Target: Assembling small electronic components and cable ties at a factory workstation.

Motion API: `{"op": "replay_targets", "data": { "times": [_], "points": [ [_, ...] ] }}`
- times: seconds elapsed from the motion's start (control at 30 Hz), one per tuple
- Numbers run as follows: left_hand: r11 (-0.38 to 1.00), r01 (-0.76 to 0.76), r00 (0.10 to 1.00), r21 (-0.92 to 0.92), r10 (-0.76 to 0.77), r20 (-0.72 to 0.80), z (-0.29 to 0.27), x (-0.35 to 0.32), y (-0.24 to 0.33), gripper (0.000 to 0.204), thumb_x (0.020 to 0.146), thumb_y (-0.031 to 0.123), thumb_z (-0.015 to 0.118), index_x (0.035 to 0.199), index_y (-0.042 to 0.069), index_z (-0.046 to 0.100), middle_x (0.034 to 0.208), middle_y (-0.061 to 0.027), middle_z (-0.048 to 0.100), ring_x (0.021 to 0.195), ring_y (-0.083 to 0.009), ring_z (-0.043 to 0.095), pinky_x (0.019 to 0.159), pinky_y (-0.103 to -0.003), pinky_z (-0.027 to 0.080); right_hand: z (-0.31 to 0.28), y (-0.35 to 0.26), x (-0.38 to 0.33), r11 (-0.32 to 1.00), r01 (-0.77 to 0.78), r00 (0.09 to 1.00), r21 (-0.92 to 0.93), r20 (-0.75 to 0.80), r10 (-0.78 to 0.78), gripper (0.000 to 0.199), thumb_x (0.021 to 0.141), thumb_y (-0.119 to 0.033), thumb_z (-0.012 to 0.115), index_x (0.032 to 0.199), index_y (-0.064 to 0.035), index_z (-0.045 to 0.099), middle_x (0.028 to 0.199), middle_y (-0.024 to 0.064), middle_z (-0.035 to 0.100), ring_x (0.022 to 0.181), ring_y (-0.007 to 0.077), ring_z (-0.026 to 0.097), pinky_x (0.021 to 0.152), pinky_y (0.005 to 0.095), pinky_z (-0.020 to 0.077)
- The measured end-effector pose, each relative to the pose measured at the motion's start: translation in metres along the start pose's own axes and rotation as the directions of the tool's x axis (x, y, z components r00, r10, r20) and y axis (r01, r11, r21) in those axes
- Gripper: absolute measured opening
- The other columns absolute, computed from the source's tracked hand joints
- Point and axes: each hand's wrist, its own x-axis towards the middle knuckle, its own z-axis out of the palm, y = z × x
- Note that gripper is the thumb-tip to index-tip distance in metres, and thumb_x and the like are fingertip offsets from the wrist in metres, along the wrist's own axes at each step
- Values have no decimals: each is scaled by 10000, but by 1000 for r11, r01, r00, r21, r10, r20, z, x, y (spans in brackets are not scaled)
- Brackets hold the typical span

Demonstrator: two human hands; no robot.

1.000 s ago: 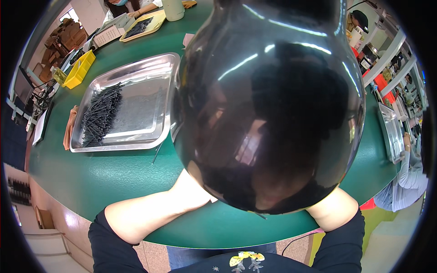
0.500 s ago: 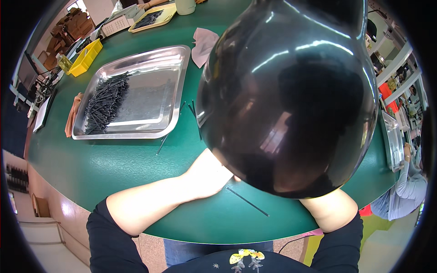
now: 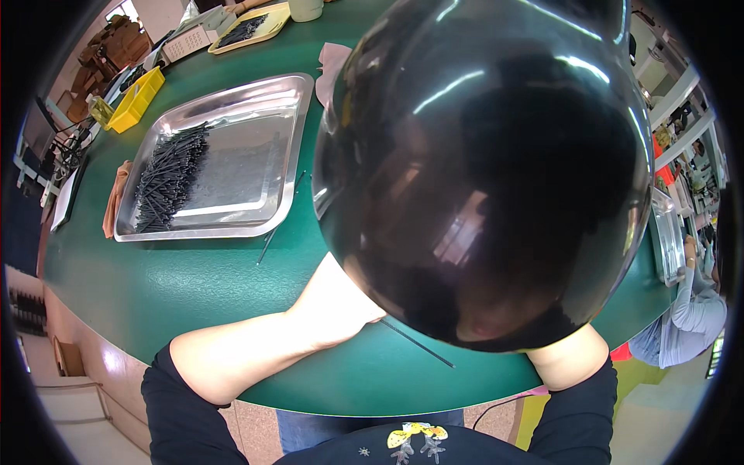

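Both hands are hidden behind the big glossy black balloon (image 3: 480, 170) that fills the middle of the view. The left hand (image 3: 341, 306) shows only as a wrist and heel slipping under the balloon's lower left edge, and the right hand (image 3: 562, 356) only as a wrist under its lower right edge. Whether the fingers are spread, closed, or pressed on the balloon cannot be told, though the two forearms come in well apart, one on each side, which suits a balloon cradled between them above the green table (image 3: 194, 287).

Just beside the left wrist, a thin black stick (image 3: 418, 345) lies loose on the table, running out from under the balloon. A second thin stick (image 3: 271, 242) lies farther off, near the front rim of the steel tray (image 3: 267, 132). Inside the tray, a heap of black sticks (image 3: 167, 178) is gathered along its left side, and the rest of the tray floor is bare metal. Beyond it sit a yellow bin (image 3: 138, 99) and a yellow-rimmed tray (image 3: 252, 25).

By my judgement, the step in hand is work at the balloon's underside or neck. The next move probably calls for a steady hold with one hand while the other reaches for the near stick.
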Motion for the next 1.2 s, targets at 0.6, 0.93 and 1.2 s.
{"op": "replay_targets", "data": {
  "times": [0.6, 0.93, 1.2],
  "points": [
    [942, 99, 995, -320, -91, 40, 2, 4, 2, 333, 680, -158, 470, 992, -50, 426, 673, -187, 506, 562, -330, 558, 536, -454, 511, -3, 7, -1, 989, -36, 999, -145, -28, 33, 363, 746, 0, 560, 1091, 13, 444, 1016, 115, 528, 908, 164, 516, 755, 290, 444],
    [984, 105, 966, -141, -135, -221, 11, 9, 18, 614, 671, -188, 468, 1200, -67, 180, 851, -269, 497, 606, -357, 597, 552, -441, 547, -11, 9, -8, 974, -54, 998, -220, -46, 45, 365, 751, -5, 558, 1096, 12, 441, 1020, 116, 526, 911, 164, 515, 756, 291, 444],
    [986, 159, 973, 50, -148, -177, 19, 6, 35, 630, 664, -188, 483, 1197, -80, 165, 811, -264, 508, 617, -349, 605, 544, -428, 551, -8, 13, -4, 957, -74, 996, -281, -61, 59, 366, 755, -9, 556, 1101, 11, 438, 1024, 116, 524, 913, 164, 513, 757, 291, 443]
  ]
}}
